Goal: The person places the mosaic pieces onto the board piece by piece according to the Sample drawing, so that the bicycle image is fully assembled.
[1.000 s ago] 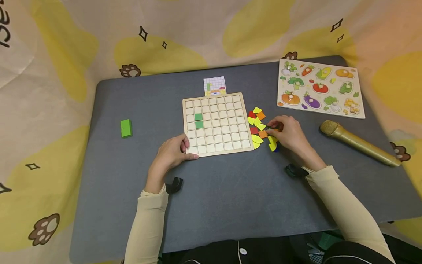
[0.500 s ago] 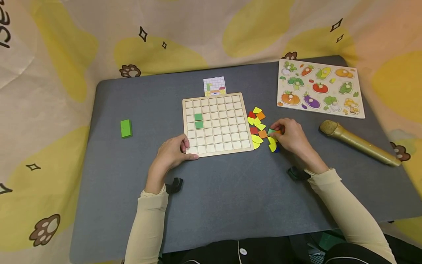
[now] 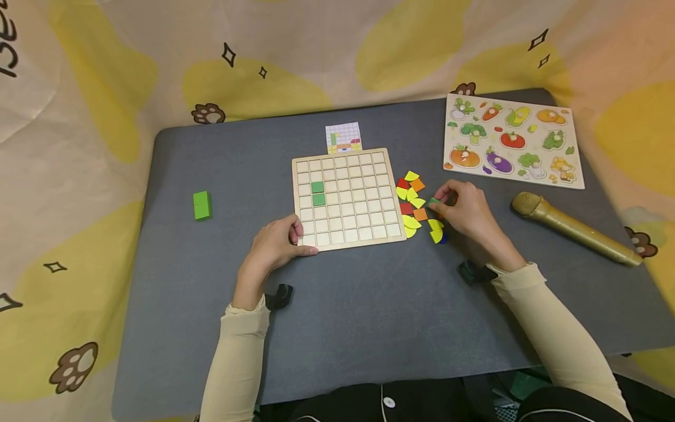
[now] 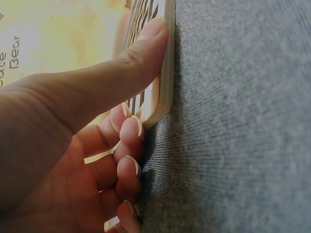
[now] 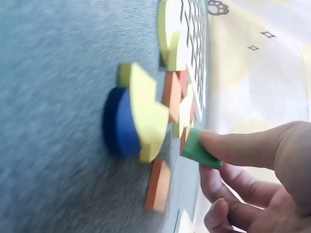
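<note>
My left hand (image 3: 274, 241) holds the near left corner of the wooden grid board (image 3: 354, 209). In the left wrist view, its thumb lies along the board's edge (image 4: 166, 63) and the curled fingertips touch the side. Two green square tiles (image 3: 318, 193) sit in neighbouring cells toward the board's left. Right of the board, my right hand (image 3: 466, 211) pinches another green square tile (image 5: 197, 148) between thumb and fingers, raised off the table in the right wrist view. Around it lie yellow rounded tiles (image 3: 411, 223), orange squares (image 3: 419, 214), red squares (image 3: 406, 208) and a blue rounded piece (image 5: 127, 124).
A small printed pattern card (image 3: 344, 138) lies against the board's far edge. At far left stands a green block (image 3: 202, 206). A vegetable puzzle board (image 3: 511, 140) and a gold microphone (image 3: 577, 228) lie on the right. Patterned cloth (image 3: 295, 53) hangs behind the table.
My right hand has picked the green tile out of the loose pieces and lifted it slightly away from the yellow ones. The left hand has stayed on the board's corner.
</note>
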Available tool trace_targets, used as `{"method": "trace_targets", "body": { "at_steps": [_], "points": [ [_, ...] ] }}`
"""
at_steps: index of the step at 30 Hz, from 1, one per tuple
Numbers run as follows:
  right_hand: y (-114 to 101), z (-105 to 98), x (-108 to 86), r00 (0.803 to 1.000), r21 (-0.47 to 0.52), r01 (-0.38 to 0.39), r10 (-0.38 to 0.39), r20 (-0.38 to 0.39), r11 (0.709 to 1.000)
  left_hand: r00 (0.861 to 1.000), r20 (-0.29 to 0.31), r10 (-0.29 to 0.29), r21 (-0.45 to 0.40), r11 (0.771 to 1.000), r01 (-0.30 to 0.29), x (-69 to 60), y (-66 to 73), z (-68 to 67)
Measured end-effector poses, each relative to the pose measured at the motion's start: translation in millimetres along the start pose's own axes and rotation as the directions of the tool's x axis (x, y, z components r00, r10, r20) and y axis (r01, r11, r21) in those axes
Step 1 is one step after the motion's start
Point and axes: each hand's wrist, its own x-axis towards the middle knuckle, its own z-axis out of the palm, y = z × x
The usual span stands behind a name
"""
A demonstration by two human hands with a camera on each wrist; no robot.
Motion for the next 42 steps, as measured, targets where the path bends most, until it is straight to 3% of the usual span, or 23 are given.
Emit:
{"method": "trace_targets", "body": {
  "at_steps": [5,10,18,29,36,42],
  "points": [
    [-13,6,7.1,0.999,0.032,0.029,-0.028,-0.041,0.999,1.0,-0.001,0.0,0.002,1.0,0.0,-0.6,1.1,-0.6],
    [-31,25,18.7,0.994,0.084,0.093,-0.088,-0.063,0.992,1.0,0.004,0.0,-0.001,1.0,0.0,-0.5,1.8,-0.1],
    [-70,62,37.9,0.987,0.167,0.159,-0.159,-0.016,0.973,1.0,0.006,-0.022,-0.005,1.0,0.022,-0.5,1.9,0.3],
    [-123,103,51.7,0.962,0.146,0.246,-0.259,0.081,0.958,1.0,0.009,-0.025,0.002,1.0,0.025,-0.3,2.9,-0.7],
    [-139,124,52.2,0.94,0.127,0.297,-0.313,0.135,0.947,0.999,0.013,-0.03,0.008,1.0,0.03,-1.4,2.5,-0.4],
    [-145,132,51.1,0.934,0.061,0.323,-0.329,0.139,0.944,1.0,-0.002,-0.018,0.003,1.0,0.018,-0.5,1.6,0.0]
  ]
}}
